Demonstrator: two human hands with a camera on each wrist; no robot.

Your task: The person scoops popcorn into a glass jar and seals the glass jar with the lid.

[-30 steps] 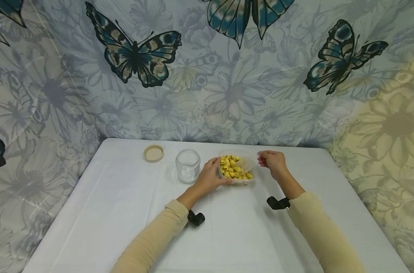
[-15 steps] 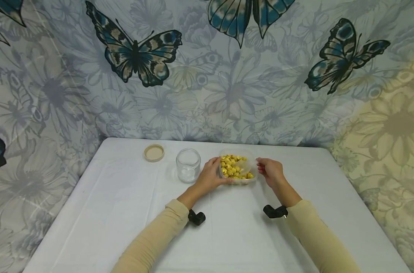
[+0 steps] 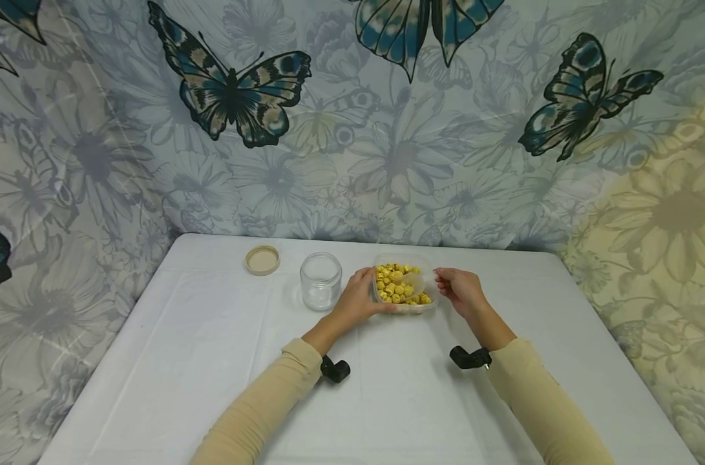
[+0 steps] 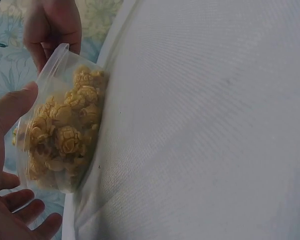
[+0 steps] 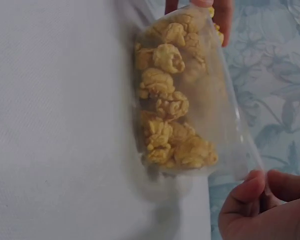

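Observation:
A clear plastic container [image 3: 406, 310] of golden caramel popcorn [image 3: 394, 284] stands towards the back of the table. My left hand [image 3: 358, 300] grips its left side, thumb at the near rim and fingers at the far side. At the container's right edge my right hand [image 3: 459, 289] pinches the end of a thin, see-through piece, seemingly the handle of a clear plastic spoon. A pale translucent shape, probably the spoon's bowl [image 3: 413, 279], shows among the popcorn. In the right wrist view, popcorn [image 5: 159, 82] shows through the container wall and the right thumb and finger [image 5: 252, 187] meet.
Left of the container stands a clear jar [image 3: 320, 284] without its lid. A round beige-rimmed lid [image 3: 262, 261] lies farther left. The white-covered table [image 3: 387, 400] meets a butterfly-patterned backdrop [image 3: 352, 181] at its back edge.
My right hand has come down and left towards the container, with the see-through spoon now lower in the popcorn. My left hand keeps its grip on the container.

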